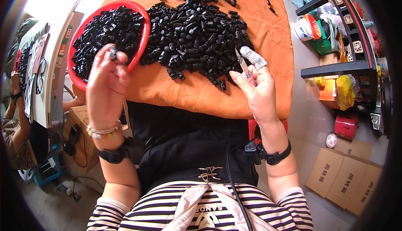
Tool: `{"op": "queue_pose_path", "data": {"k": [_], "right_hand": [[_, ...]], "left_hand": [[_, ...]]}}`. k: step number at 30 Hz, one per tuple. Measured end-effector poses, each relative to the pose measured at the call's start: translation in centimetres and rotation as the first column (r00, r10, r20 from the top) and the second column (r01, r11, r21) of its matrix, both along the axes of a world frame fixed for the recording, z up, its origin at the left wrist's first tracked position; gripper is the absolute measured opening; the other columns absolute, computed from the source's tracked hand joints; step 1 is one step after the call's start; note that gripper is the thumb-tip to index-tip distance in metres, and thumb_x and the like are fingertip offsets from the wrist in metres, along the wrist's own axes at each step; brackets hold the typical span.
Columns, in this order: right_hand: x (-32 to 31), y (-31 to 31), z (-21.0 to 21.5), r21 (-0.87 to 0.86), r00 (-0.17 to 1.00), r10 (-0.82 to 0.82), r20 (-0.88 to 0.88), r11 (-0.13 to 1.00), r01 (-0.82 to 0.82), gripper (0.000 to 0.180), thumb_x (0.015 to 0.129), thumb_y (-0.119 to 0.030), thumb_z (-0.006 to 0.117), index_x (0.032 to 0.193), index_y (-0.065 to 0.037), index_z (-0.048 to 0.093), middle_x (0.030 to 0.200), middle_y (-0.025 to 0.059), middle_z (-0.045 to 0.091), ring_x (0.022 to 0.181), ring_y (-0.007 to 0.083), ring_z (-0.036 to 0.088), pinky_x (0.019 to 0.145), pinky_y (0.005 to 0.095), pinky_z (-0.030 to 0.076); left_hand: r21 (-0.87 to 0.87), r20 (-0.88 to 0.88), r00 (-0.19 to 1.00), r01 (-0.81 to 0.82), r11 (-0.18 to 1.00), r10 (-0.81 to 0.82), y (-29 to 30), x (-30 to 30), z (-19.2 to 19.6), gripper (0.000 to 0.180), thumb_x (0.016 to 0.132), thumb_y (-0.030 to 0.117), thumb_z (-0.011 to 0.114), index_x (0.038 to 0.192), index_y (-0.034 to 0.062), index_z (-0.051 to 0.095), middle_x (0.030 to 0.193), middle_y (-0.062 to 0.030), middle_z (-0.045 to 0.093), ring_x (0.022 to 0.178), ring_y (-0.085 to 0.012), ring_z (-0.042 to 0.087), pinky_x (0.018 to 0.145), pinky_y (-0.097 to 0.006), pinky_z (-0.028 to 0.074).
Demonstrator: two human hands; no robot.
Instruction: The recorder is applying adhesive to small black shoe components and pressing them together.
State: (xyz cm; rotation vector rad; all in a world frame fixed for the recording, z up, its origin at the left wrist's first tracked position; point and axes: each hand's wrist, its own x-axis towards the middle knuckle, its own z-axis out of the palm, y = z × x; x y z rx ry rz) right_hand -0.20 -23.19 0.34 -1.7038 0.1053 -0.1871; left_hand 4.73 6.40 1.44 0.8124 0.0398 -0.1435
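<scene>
One small dark plastic piece [113, 54] pinched in left hand's [109, 75] fingers over round red plastic basin [146, 30]; right hand [261, 89] closed on slim pointed silver tool [243, 65], likely gripped near tip for control

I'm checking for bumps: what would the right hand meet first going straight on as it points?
Probably the pile of black pieces, at the tip of the pointed tool in the right hand; the hand's height is unclear.
</scene>
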Motion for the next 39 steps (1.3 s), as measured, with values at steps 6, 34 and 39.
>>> {"op": "queue_pose_path", "data": {"k": [6, 34, 39], "right_hand": [[-1.3, -0.5, -2.3, -0.170, 1.000, 0.007, -0.012, 0.985, -0.009, 0.054, 0.074, -0.003, 0.071, 0.123, -0.001, 0.048, 0.071, 0.0005, 0.053, 0.064, 0.0075, 0.053, 0.059, 0.0224, 0.044], [-1.8, 0.9, -1.6, -0.528, 0.989, 0.138, 0.051, 0.844, -0.091, 0.049, 0.071, 0.004, 0.059, 0.119, -0.004, 0.052, 0.092, 0.0123, 0.060, 0.074, 0.0260, 0.059, 0.066, 0.0352, 0.049], [-1.8, 1.1, -1.9, -0.541, 0.996, 0.068, 0.051, 0.841, -0.029, 0.045, 0.075, 0.001, 0.064, 0.118, -0.004, 0.053, 0.085, 0.0098, 0.059, 0.070, 0.0206, 0.058, 0.063, 0.0311, 0.048]], "left_hand": [[-0.012, 0.188, 0.982, -0.009, 1.000, 0.011, 2.6, 1.7, 0.8, 0.046, 0.092, 0.009, 0.042, 0.134, -0.0020, 0.026, 0.135, -0.0250, 0.036, 0.112, -0.0295, 0.053, 0.088, -0.033, 0.051], [0.324, -0.225, 0.796, 0.605, 0.727, -0.562, -9.5, -4.2, -2.5, 0.028, 0.093, 0.017, 0.051, 0.117, 0.0029, 0.050, 0.092, -0.0035, 0.060, 0.077, -0.0077, 0.059, 0.071, -0.021, 0.048], [0.356, -0.225, 0.802, 0.596, 0.720, -0.554, -9.3, -4.2, -2.5, 0.027, 0.093, 0.016, 0.050, 0.117, 0.0022, 0.050, 0.092, -0.0039, 0.060, 0.078, -0.0082, 0.059, 0.071, -0.022, 0.049]]}}
